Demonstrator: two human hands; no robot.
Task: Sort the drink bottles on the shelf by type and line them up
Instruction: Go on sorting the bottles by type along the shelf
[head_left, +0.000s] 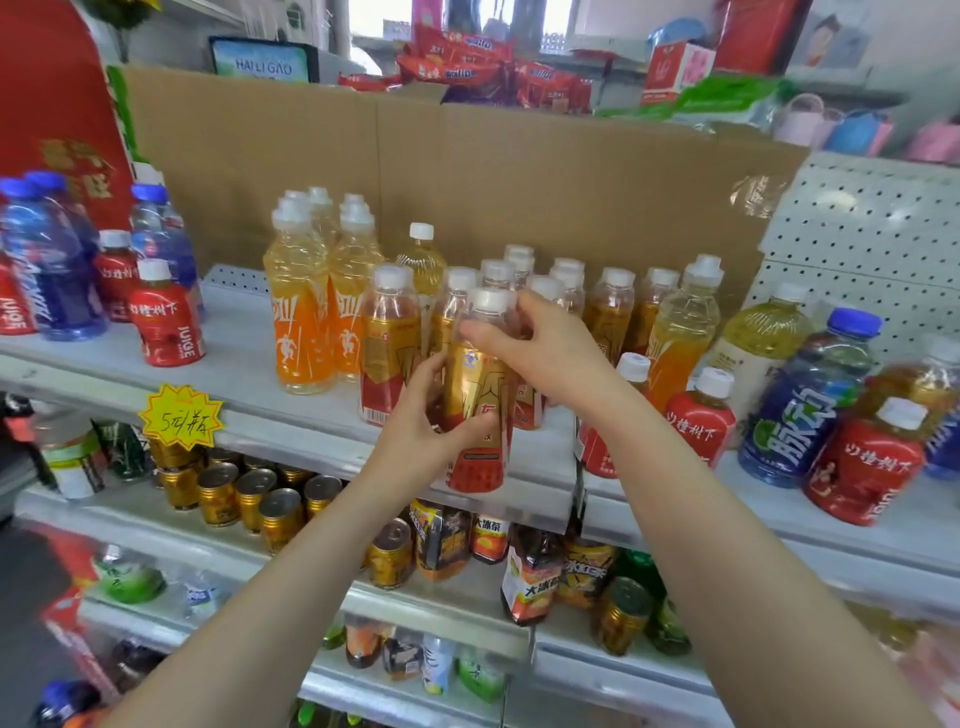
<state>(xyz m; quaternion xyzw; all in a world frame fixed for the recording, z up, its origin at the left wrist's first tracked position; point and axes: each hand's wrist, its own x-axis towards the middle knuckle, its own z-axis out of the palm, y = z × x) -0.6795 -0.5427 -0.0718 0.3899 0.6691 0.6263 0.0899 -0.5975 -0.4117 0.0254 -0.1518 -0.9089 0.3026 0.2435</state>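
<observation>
Right now both hands are on one clear plastic bottle with a gold-and-red label and a white cap (480, 400), held at the front edge of the grey metal shelf (244, 364). The left hand (421, 421) wraps around its lower body, fingers clenched on the label; the right hand (540, 348) grips it high, just below the cap. Whether its base rests on the shelf or hangs just clear of it, I cannot tell.

Judging by the scene, this is the placing step: the bottle is being brought to the cluster of matching gold-labelled bottles (613, 306) standing just behind it. The next move likely calls for setting it upright in front of its fellows, label forward, without knocking the neighbour (389, 343) touching its left side.

To the left stand tall orange-labelled bottles of yellow drink (301, 306); one more of that kind (680, 332) sits stray on the right, among small red juice bottles (701, 415) and a blue-capped dark bottle (810, 400). Those still look unsorted. Below, the lower shelf holds gold cans (249, 499).
</observation>
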